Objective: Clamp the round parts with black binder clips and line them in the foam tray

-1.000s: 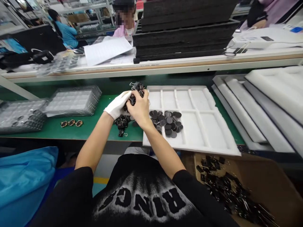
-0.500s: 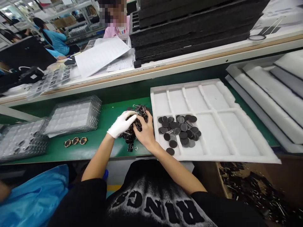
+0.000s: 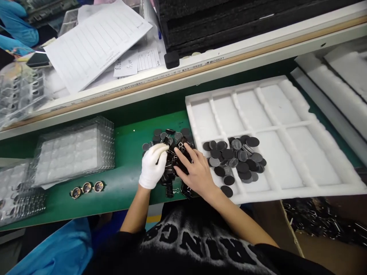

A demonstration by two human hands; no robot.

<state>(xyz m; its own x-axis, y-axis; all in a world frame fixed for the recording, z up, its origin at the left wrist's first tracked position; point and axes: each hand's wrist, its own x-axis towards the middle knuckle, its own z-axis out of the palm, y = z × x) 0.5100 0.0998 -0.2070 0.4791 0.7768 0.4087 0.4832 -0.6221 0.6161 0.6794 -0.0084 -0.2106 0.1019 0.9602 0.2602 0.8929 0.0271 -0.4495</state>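
Observation:
A heap of black binder clips (image 3: 169, 172) lies on the green bench, between my two hands. My left hand (image 3: 154, 165), in a white glove, is at the heap's left side with its fingers curled together; whatever they hold is hidden. On the heap's right side rests my bare right hand (image 3: 195, 172), fingers spread and touching the clips. Behind the heap lie loose round dark discs (image 3: 164, 136), some partly covered by the clips. More black and grey discs (image 3: 228, 154) are piled in the white foam tray (image 3: 298, 152) to the right.
Clear plastic trays (image 3: 69, 151) are stacked at the left, with three small round gold-rimmed pieces (image 3: 86, 187) in front. A white shelf edge (image 3: 137, 86) runs behind, bearing papers (image 3: 100, 42) and black foam blocks (image 3: 229, 23). Below right, a cardboard box (image 3: 289, 229) holds more clips.
The view has moved closer and tilted down. The clips have shifted toward me, uncovering discs behind them. My right hand's fingers have spread over the clips; the left remains beside the heap.

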